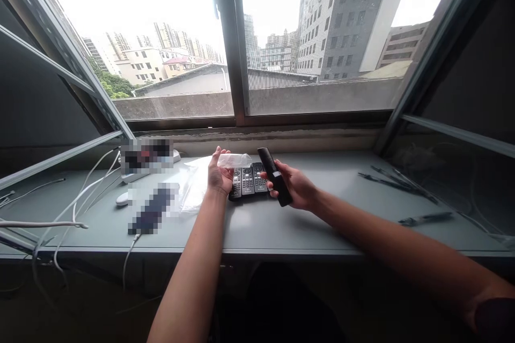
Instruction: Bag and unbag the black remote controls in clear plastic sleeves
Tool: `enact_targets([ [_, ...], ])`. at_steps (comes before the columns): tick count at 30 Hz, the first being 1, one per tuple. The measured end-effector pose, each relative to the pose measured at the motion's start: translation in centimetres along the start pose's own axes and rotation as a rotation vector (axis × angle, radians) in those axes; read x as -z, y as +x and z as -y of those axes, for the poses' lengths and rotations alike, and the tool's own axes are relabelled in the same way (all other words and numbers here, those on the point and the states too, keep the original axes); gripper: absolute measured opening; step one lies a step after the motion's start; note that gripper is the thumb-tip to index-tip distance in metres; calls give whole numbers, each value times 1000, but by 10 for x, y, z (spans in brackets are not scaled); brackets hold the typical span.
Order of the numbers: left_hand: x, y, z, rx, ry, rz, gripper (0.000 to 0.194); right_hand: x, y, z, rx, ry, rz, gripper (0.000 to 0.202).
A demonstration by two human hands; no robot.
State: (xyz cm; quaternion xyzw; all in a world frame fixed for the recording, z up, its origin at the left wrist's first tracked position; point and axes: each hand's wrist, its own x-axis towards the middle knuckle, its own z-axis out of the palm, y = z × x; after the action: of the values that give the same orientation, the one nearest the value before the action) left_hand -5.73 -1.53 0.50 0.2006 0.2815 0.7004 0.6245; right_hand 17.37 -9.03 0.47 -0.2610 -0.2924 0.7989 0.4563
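Observation:
A small clear plastic bag (234, 161) is held in my left hand (220, 174), its free end reaching right above the remotes. My right hand (295, 185) grips a black remote (275, 178), tilted and raised over the table, with its back showing and a small white label on it. Between and behind my hands, several black remotes (248, 182) lie side by side on the table, buttons up. My left hand covers part of the leftmost one. A pile of clear plastic bags (191, 187) lies to the left of my left forearm.
Left on the grey table (257, 230) are a blurred-out phone-like object (153, 209) with a cable, a white mouse-like item (122, 199), and a power strip (176, 156) with white cables. Dark pen-like items (390, 182) lie at the right. A window stands behind.

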Motion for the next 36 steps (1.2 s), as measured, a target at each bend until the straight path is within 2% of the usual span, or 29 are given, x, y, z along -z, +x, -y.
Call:
enact_targets([
  [7, 0, 1, 0, -2, 18, 4, 28, 0, -3, 0, 12, 38, 94, 48],
  [12, 1, 1, 0, -2, 7, 6, 27, 3, 0, 0, -8, 119, 98, 41],
  [15, 0, 1, 0, 4, 4, 0, 27, 5, 4, 1, 13, 198, 46, 40],
  [19, -2, -1, -1, 7, 4, -8, 25, 8, 8, 4, 87, 226, -137, 29],
  [21, -2, -1, -1, 9, 2, -8, 25, 7, 8, 4, 85, 216, -171, 25],
  [29, -1, 0, 0, 3, 2, 0, 26, -1, -3, 1, 44, 79, 40, 34],
  [36, -2, -3, -1, -1, 23, -3, 25, -2, -5, 3, -8, 41, 91, 46],
])
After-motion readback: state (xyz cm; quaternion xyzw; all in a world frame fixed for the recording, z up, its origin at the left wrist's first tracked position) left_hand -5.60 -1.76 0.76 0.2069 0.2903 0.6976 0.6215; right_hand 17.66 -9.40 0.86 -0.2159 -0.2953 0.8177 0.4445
